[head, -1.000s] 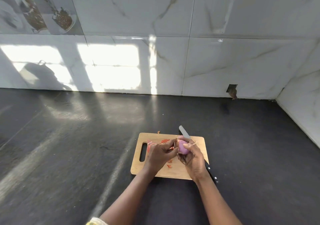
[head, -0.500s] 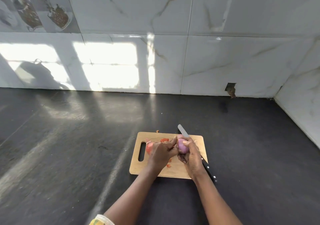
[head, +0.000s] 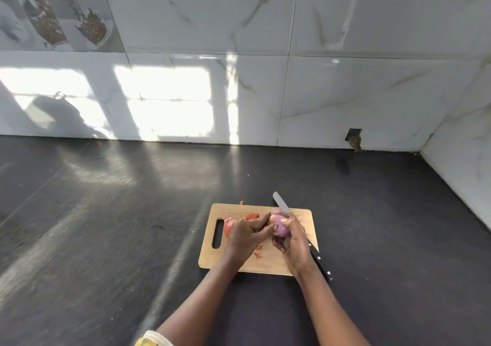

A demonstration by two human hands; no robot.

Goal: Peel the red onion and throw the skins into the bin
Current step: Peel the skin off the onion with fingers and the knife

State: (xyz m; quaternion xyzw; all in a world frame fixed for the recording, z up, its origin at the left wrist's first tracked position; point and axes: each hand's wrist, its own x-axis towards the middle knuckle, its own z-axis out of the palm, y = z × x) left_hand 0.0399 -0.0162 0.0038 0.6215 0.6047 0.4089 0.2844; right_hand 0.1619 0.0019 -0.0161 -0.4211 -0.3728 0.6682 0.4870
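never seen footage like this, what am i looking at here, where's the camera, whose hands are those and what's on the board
No machine here: a person works with two bare hands. The picture comes from a camera worn on the head, looking forward and down, so the arms enter from the bottom. On the dark counter lies a wooden cutting board. Above it the right hand grips a red onion, partly peeled to pale purple, while the left hand pinches at its side. Loose reddish skins lie on the board. A knife lies slantwise along the board's right side, under the right hand.
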